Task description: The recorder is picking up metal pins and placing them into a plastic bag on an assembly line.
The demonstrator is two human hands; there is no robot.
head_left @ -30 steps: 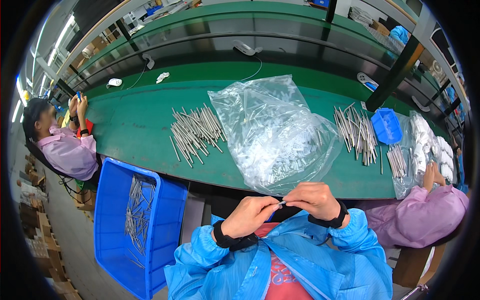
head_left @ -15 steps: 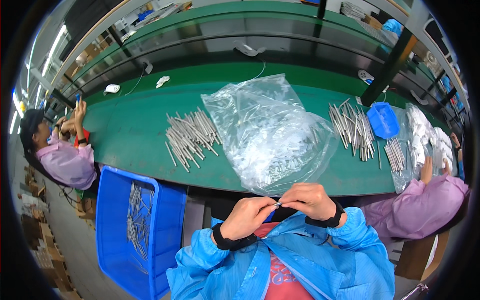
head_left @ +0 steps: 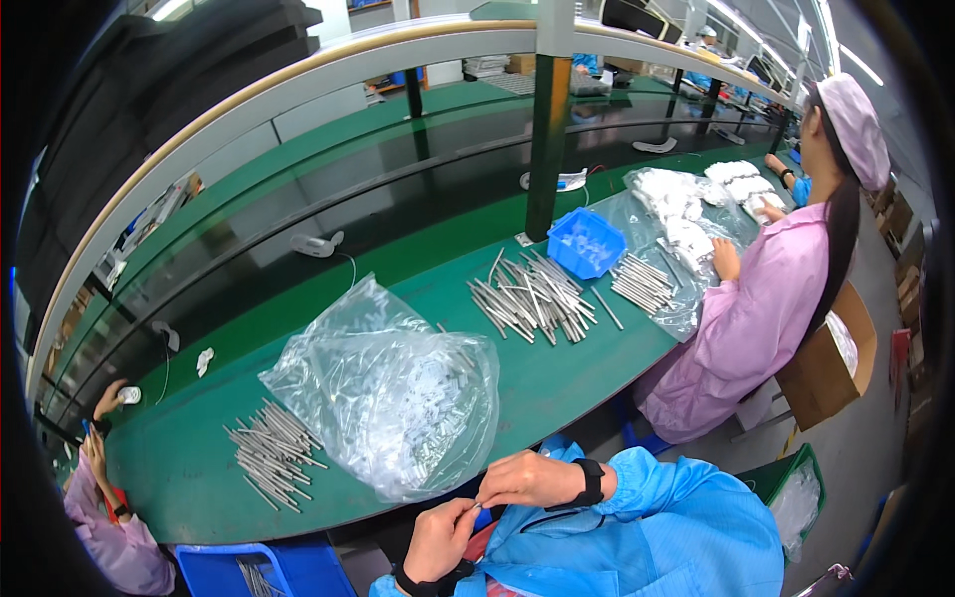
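Observation:
In front of my chest, my left hand (head_left: 438, 540) and my right hand (head_left: 527, 480) meet fingertip to fingertip. Both pinch a short metal rod (head_left: 477, 505), of which only a small bit shows between the fingers. Just beyond my hands, on the green table (head_left: 557, 398), lies a clear plastic bag (head_left: 398, 398) with many small clear pieces in it. A loose pile of grey metal rods (head_left: 274, 453) is left of the bag. Another heap of rods (head_left: 532, 297) lies to its right.
A blue bin (head_left: 607, 242) holding clear pieces stands beside more rods (head_left: 642, 284). At right, a person in pink (head_left: 741, 298) handles white bundles (head_left: 686, 199). Another person's sleeve (head_left: 114, 547) is at left. A blue crate (head_left: 224, 567) with rods sits below the table edge.
My view has swung to the right, so the tabletop things appear shifted left and the person at right shows more fully. Both hands still pinch the rod together.

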